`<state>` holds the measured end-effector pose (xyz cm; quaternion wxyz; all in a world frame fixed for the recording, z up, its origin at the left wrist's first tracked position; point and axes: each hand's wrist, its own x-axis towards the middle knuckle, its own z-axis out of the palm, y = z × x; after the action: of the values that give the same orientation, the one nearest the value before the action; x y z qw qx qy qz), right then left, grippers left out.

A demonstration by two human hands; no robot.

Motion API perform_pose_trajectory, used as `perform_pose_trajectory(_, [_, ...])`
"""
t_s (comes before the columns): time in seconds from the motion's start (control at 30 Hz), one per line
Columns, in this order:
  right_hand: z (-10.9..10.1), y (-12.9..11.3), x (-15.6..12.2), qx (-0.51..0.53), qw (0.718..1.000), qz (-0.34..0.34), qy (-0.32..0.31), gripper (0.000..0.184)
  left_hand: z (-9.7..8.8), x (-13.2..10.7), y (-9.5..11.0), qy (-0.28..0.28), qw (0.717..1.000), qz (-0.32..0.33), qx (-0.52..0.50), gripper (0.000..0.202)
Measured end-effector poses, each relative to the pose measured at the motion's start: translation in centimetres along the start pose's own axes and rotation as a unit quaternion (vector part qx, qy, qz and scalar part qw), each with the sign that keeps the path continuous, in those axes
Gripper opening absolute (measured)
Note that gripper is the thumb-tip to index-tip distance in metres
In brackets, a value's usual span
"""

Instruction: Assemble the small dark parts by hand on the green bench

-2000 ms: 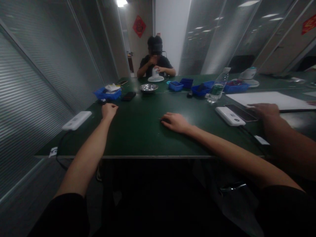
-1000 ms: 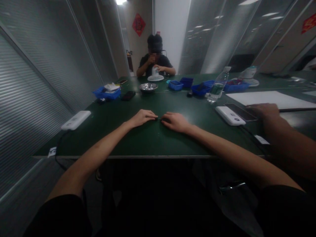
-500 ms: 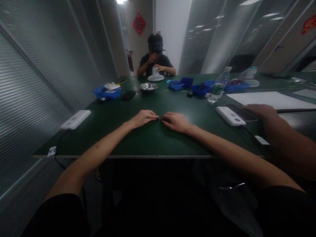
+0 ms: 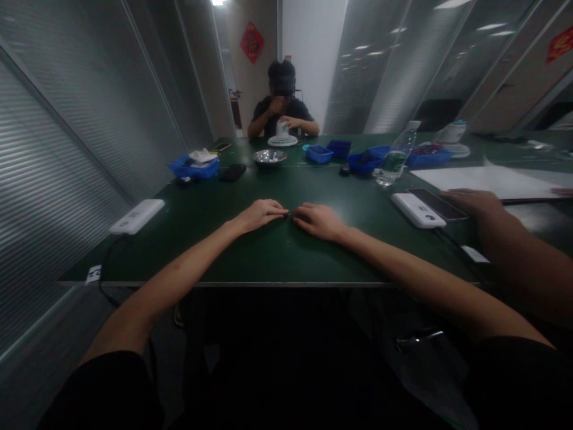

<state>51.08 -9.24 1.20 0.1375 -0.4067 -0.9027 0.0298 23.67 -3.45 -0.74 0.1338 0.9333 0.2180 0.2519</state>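
My left hand [image 4: 261, 214] rests on the dark green table [image 4: 277, 257], its thumb and fingers pinched together around something small and dark at the fingertips, too tiny to make out. Close by on the right, my right hand [image 4: 319, 221] lies low on the tabletop with its fingers curled and drawn together. Whatever those fingers grip, if anything, is hidden. A narrow gap separates the two sets of fingertips, with a faint small thing between them.
White power banks [image 4: 138, 217] lie on both sides. Farther back are a blue tray [image 4: 197, 168], a metal bowl [image 4: 269, 157], several blue bins [image 4: 319, 154] and a water bottle [image 4: 396, 158]. A neighbour's hand [image 4: 477, 202] is by white paper [image 4: 478, 178]; another person [image 4: 283, 110] sits opposite.
My hands have stayed in place. On the right, the white paper has been lifted at its far edge, and another bit of a neighbour's hand shows at the right border.
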Motion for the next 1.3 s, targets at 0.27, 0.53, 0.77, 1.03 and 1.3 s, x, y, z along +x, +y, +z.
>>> perform_pose_trajectory(0.27, [0.1,0.2,-0.1,0.009,1.0,-0.007,0.002,0.037,1.0,0.3,-0.2,0.035,0.998,-0.001,-0.049,0.029])
perform_pose_trajectory(0.53, [0.1,0.0,0.1,0.0,1.0,0.0,0.003,0.033,1.7,0.6,0.6,0.017,0.999,0.014,-0.029,0.028])
perform_pose_trajectory(0.77, [0.1,-0.1,0.0,0.013,1.0,-0.002,0.013,0.029,1.5,0.7,0.8,0.0,0.999,0.032,-0.039,0.03])
perform_pose_trajectory(1.03, [0.2,0.0,0.0,0.034,0.999,0.019,0.027,0.031,1.3,0.9,0.9,-0.018,0.999,0.026,-0.037,0.038])
perform_pose_trajectory(1.3, [0.5,0.3,0.1,0.031,0.998,0.033,0.033,0.029,0.9,0.7,0.5,-0.009,0.998,-0.019,-0.052,0.045])
